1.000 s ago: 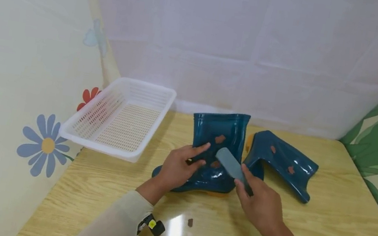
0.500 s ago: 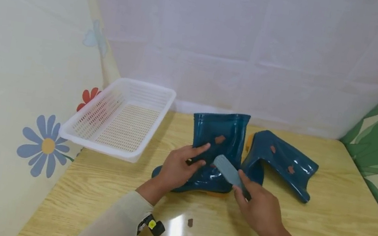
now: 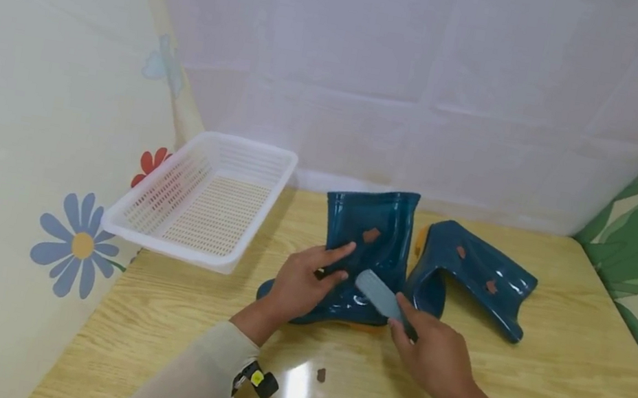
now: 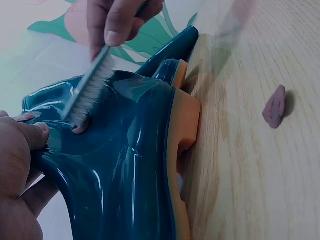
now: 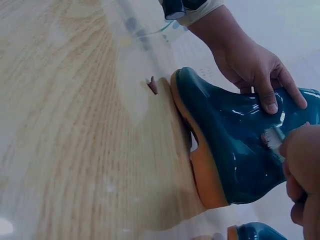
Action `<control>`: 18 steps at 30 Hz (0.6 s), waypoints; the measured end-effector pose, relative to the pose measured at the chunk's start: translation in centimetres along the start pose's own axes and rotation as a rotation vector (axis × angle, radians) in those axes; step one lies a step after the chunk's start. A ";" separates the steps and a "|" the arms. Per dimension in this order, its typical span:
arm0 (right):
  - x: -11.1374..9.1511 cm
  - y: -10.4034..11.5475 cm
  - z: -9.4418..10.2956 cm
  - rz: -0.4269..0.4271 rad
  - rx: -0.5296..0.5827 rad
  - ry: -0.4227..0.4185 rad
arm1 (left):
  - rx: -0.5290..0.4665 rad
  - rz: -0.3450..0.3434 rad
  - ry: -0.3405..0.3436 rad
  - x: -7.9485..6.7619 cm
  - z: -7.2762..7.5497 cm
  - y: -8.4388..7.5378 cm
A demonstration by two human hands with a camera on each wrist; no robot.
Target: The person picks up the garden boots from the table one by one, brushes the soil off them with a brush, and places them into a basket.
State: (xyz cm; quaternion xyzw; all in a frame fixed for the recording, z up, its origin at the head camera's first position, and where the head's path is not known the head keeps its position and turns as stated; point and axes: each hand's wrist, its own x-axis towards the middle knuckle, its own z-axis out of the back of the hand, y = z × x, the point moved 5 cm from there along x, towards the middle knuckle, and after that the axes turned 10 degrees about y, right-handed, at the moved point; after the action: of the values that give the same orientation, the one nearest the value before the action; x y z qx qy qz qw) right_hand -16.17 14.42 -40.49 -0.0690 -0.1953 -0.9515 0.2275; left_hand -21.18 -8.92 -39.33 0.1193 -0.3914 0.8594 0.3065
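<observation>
The right grip (image 3: 438,354) held the brush (image 3: 381,296), bristles (image 4: 98,87) at a brown patch (image 4: 81,127) on the boot (image 3: 390,255), just ahead of that grip. The left grip (image 3: 299,283) pinched the boot, which stood on the surface (image 3: 513,397) between both grips. Brushing at this patch looked to be the step in hand. The next stroke probably called for firm bristle contact, the left grip bracing the boot.

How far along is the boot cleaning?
Looks done: one brown lump lies loose on the table, probably off a boot. In hand: the right hand holds the brush at a brown patch on the standing boot, which the left hand grips. Left: that patch, an upper patch on the same boot, and two on the other boot.
</observation>
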 end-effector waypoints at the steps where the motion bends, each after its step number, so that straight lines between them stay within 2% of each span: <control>1: 0.0 0.0 0.3 0.010 0.002 -0.039 | 0.002 -0.002 -0.003 0.0 0.0 0.0; 4: 0.0 -0.1 1.1 0.049 0.010 -0.174 | 0.007 -0.010 -0.012 0.0 0.1 -0.2; 7: 0.2 0.0 1.6 0.067 0.011 -0.221 | 0.013 -0.013 -0.013 0.0 0.1 -0.3; 9: 0.4 0.0 1.3 0.055 0.008 -0.172 | 0.013 -0.014 -0.011 0.0 0.1 -0.3; 14: 0.4 0.1 0.0 -0.002 -0.013 0.022 | -0.006 -0.008 0.000 -0.1 0.0 -0.2; 16: 0.2 0.2 -0.2 -0.003 -0.017 0.046 | -0.008 -0.009 0.001 -0.1 0.0 -0.2; 18: 0.0 0.3 -0.1 0.010 -0.009 0.031 | -0.007 -0.011 -0.003 -0.1 0.1 -0.2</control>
State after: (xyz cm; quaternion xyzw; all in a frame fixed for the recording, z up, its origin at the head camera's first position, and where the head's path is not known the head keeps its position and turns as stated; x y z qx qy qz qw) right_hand -16.05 14.15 -40.46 -0.0560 -0.1873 -0.9521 0.2350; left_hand -20.98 -8.93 -39.14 0.1219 -0.3941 0.8562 0.3111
